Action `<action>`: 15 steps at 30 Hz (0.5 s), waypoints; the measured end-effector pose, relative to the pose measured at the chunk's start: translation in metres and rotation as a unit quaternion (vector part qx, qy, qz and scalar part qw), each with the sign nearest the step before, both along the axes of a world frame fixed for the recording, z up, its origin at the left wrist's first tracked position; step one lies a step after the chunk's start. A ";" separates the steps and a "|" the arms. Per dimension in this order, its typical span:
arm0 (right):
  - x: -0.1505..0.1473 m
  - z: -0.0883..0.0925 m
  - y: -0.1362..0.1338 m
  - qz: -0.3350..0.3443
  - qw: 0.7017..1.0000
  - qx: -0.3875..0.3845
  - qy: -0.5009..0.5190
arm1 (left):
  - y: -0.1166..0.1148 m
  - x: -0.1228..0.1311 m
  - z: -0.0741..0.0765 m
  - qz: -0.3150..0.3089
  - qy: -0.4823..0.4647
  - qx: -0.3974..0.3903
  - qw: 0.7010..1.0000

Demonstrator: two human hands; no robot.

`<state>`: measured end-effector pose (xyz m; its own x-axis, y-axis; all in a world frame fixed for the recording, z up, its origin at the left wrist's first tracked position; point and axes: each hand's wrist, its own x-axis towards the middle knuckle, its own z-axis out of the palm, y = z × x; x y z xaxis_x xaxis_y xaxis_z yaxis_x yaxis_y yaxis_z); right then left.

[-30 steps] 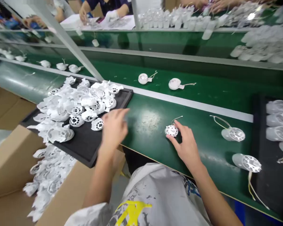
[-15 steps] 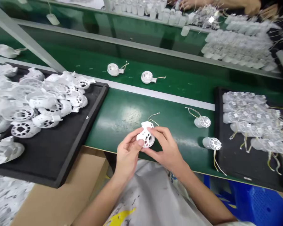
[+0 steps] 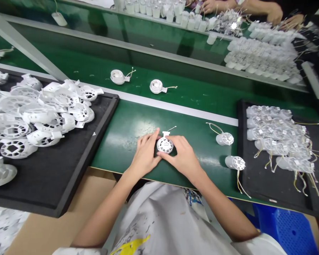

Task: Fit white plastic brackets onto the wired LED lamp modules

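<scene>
To handle the white cover (image 3: 165, 145) well, it seems best to press evenly from both sides so it sits level, with the thin wire (image 3: 172, 128) beyond the fingertips left free and unpinched. The cover is between the two hands, just above or on the green table (image 3: 138, 117); which of these cannot be told. The right hand (image 3: 184, 154) pinches it, thumb at the near edge and forefinger at the far edge, spread about as wide as the cover. The left hand (image 3: 146, 152) curves along its left side, thumb and forefinger apart; how firmly it grips cannot be told. Right of the right fingers, well apart, lie two clear cups (image 3: 224, 138).
</scene>
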<state>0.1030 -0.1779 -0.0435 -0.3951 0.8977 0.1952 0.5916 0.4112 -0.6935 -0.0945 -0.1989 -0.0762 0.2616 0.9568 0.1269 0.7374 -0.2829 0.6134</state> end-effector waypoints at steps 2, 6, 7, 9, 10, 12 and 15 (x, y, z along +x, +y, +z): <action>0.002 -0.002 0.001 0.006 1.000 -0.004 -0.011 | 0.000 0.002 -0.003 -0.003 0.001 0.001 1.000; 0.004 0.000 0.005 0.025 0.999 -0.014 -0.040 | -0.002 0.004 -0.001 -0.004 -0.014 -0.003 1.000; 0.004 0.001 0.007 0.032 0.998 -0.016 -0.051 | -0.002 0.003 0.001 -0.003 -0.019 -0.009 1.000; 0.004 0.004 0.011 0.041 0.996 -0.014 -0.083 | 0.000 -0.002 0.005 -0.011 -0.037 -0.030 0.999; 0.004 0.005 0.013 0.045 0.994 -0.011 -0.100 | 0.001 -0.006 0.008 -0.021 -0.056 -0.046 0.997; 0.002 0.007 0.013 0.049 0.991 -0.002 -0.124 | 0.004 -0.013 0.016 -0.029 -0.117 -0.086 0.989; 0.000 0.009 0.005 0.036 0.994 0.019 -0.099 | 0.010 -0.012 0.032 0.026 -0.224 -0.151 0.963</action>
<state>0.1029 -0.1729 -0.0343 -0.4924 0.8590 0.1401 0.6832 0.4812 -0.5493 -0.1067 -0.1893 -0.0444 0.1959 0.9782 -0.0693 0.3880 -0.0124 0.9216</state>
